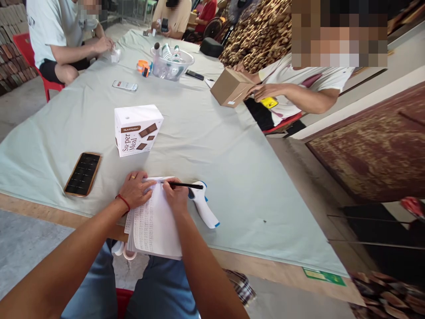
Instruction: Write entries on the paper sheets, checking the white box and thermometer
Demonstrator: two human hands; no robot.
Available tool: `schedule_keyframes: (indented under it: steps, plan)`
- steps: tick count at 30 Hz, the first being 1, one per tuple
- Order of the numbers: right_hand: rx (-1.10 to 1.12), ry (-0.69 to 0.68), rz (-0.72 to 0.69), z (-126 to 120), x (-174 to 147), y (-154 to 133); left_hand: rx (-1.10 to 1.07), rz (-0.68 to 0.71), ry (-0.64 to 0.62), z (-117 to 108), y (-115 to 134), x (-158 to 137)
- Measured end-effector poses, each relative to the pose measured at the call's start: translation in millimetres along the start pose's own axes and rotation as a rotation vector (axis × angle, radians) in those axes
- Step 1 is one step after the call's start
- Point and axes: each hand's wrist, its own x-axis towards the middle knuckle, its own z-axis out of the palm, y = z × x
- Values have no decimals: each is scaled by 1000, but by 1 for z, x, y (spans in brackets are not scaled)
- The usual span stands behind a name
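Note:
A notebook (156,230) with handwritten lines lies at the table's near edge, its lower part overhanging. My left hand (134,190) rests on its upper left, fingers spread on the page. In my right hand (177,195) is a black pen (189,185), pinched near the top of the page; the tip is hard to make out. Just right of that hand lies a white and blue infrared thermometer (204,208). A white Su-per Meal box (137,133) stands upright beyond the notebook. Left of it lies a dark phone (83,174) in a brown-edged case.
Across the cloth-covered table (249,177) are a clear basin (172,66) with bottles, an orange tape measure (143,68) and a light phone (125,85). A person at right holds a cardboard box (229,88) and a yellow tape measure (269,102). Other people sit at the far side.

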Motion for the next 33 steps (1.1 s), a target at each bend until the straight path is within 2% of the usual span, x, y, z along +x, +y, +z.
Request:
schedule_keyframes:
  steps: [9,15,18,20,23,26,28,30,33]
  plan:
    - [-2,-15,29,-2,0,-3,-5,25,29,2,-2,0]
    - [55,33,23,1,-1,4,-1,18,17,1,-2,0]
    - [71,93,-31,2,-2,1,4,28,29,2,-3,0]
    - [29,110,-134,-2,-3,-5,5,29,35,3,-4,1]
    - [-108,30,-370,-18,-3,-17,9,29,32,3,-5,1]
    - [-361,-106,-558,-36,-1,-24,13,34,39,4,-6,1]
    - [-612,-187,-590,-44,-1,-23,7,39,59,4,-6,1]
    - [-864,-286,-566,-47,-3,-19,-5,45,75,3,-7,1]
    - [-1087,-419,-501,-44,-9,-13,-31,45,76,1,-9,1]
